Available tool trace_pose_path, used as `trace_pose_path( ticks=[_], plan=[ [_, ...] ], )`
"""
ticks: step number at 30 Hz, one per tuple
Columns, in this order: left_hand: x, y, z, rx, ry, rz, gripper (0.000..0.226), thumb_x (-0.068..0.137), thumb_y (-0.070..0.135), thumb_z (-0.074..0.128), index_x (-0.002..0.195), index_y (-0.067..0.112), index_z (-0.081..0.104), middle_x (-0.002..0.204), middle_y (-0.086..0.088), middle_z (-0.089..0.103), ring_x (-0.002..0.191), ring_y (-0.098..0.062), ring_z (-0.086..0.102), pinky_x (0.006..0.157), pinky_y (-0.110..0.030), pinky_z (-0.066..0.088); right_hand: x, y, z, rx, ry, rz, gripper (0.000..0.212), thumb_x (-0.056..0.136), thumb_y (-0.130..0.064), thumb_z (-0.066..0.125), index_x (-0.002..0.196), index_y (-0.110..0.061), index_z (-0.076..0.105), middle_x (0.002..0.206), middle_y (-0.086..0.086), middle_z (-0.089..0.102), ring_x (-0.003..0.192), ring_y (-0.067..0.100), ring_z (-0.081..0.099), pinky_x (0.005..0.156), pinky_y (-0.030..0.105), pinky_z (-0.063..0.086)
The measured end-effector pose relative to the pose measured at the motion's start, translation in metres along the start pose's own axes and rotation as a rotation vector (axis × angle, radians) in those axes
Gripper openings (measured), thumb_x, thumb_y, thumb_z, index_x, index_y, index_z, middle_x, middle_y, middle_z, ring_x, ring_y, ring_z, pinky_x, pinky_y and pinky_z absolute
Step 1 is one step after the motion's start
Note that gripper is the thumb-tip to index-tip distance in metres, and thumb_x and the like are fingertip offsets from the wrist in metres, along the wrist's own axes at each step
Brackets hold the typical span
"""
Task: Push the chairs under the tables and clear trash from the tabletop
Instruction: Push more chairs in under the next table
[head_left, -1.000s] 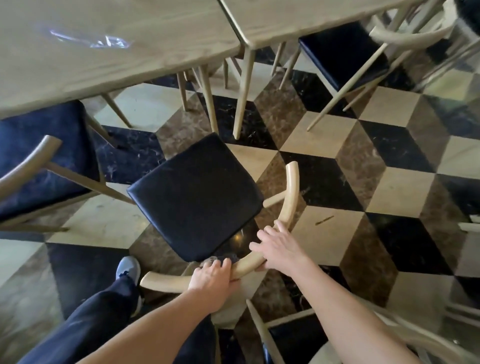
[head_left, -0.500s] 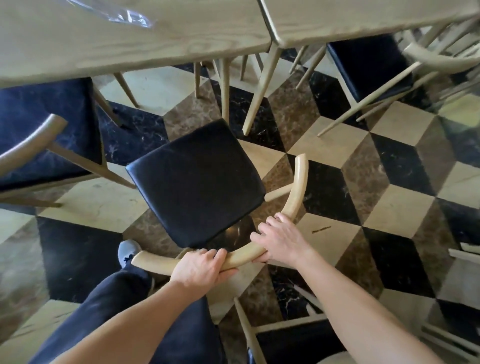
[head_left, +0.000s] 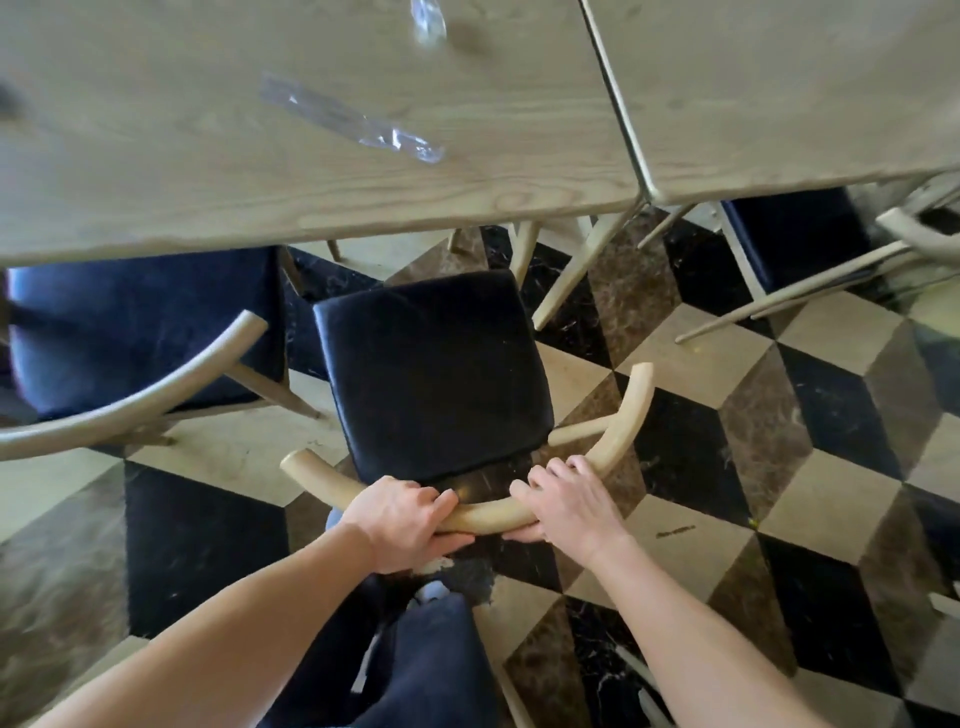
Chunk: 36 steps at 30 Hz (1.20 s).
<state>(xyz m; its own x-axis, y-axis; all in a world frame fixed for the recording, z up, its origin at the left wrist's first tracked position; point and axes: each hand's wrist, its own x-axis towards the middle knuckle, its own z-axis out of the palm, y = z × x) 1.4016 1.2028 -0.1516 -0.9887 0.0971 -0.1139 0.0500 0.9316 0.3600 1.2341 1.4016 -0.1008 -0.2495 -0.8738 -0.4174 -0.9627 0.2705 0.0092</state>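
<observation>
A chair with a black padded seat (head_left: 431, 374) and a curved pale wooden backrest (head_left: 488, 517) stands in front of me, its front edge just short of the wooden table (head_left: 291, 197). My left hand (head_left: 405, 522) and my right hand (head_left: 569, 504) both grip the backrest, side by side. On the tabletop lie a clear plastic wrapper (head_left: 353, 122) and a second clear scrap (head_left: 428, 21) near the far edge.
A second table (head_left: 779, 93) adjoins on the right. One chair with a dark seat (head_left: 140, 332) sits partly under the left table, another (head_left: 800, 244) under the right one. The floor has a black, brown and cream cube pattern. My dark trouser leg (head_left: 431, 665) is below.
The chair has turned square to the table and slid forward toward its edge. My view has moved closer, showing more tabletop and the wrappers.
</observation>
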Motion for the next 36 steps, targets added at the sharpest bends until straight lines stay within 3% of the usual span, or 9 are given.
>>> trace_pose_path(
  ticks=[7,11,14,18,28,36],
  plan=[
    [-0.003,-0.045,-0.009,-0.017,-0.037,0.064,0.07,0.095,0.077,0.019,0.107,0.021,0.058,0.09,0.002,0.069,0.077,-0.024,0.066,0.068,-0.041,0.056,0.035,-0.013,0.0,0.021,-0.017,-0.029,0.049,0.092,-0.068,0.052,0.111,-0.025,0.063,0.1,0.003,0.067,0.091,0.024,0.064,0.087,0.045,0.052],
    [-0.004,-0.069,-0.01,-0.019,0.004,0.103,0.069,0.096,0.077,0.02,0.101,0.02,0.059,0.084,0.001,0.068,0.072,-0.026,0.066,0.062,-0.041,0.056,0.056,-0.015,-0.001,0.059,0.008,-0.082,0.049,0.091,-0.068,0.053,0.112,-0.025,0.064,0.095,0.002,0.066,0.084,0.023,0.063,0.073,0.041,0.054],
    [-0.003,-0.089,-0.014,-0.004,0.006,0.162,0.066,0.097,0.074,0.018,0.098,0.021,0.058,0.081,0.001,0.067,0.066,-0.026,0.065,0.059,-0.038,0.055,0.07,-0.022,-0.002,0.105,0.018,-0.112,0.049,0.093,-0.068,0.052,0.116,-0.026,0.062,0.098,0.002,0.066,0.085,0.021,0.062,0.071,0.038,0.054],
    [0.009,-0.115,-0.019,0.052,0.058,0.202,0.059,0.099,0.07,0.026,0.095,0.021,0.057,0.075,0.001,0.064,0.059,-0.027,0.062,0.053,-0.036,0.054,0.092,-0.018,-0.003,0.06,0.14,-0.133,0.046,0.089,-0.068,0.059,0.101,-0.024,0.066,0.085,0.001,0.066,0.072,0.02,0.062,0.057,0.033,0.05],
    [0.022,-0.116,-0.027,0.094,0.159,-0.09,0.075,0.082,0.09,0.035,0.079,0.019,0.062,0.067,0.003,0.059,0.056,-0.022,0.055,0.055,-0.033,0.049,0.108,0.045,-0.001,0.057,0.214,-0.251,0.051,0.084,-0.073,0.058,0.09,-0.023,0.064,0.078,-0.003,0.062,0.065,0.017,0.059,0.055,0.028,0.042],
    [0.027,-0.129,-0.029,0.071,0.14,-0.096,0.08,0.079,0.093,0.032,0.078,0.02,0.063,0.067,0.004,0.061,0.057,-0.021,0.055,0.054,-0.031,0.049,0.122,0.081,0.01,0.013,0.197,-0.377,0.055,0.086,-0.078,0.046,0.085,-0.027,0.067,0.079,-0.005,0.064,0.064,0.014,0.06,0.055,0.026,0.049]
  ],
)
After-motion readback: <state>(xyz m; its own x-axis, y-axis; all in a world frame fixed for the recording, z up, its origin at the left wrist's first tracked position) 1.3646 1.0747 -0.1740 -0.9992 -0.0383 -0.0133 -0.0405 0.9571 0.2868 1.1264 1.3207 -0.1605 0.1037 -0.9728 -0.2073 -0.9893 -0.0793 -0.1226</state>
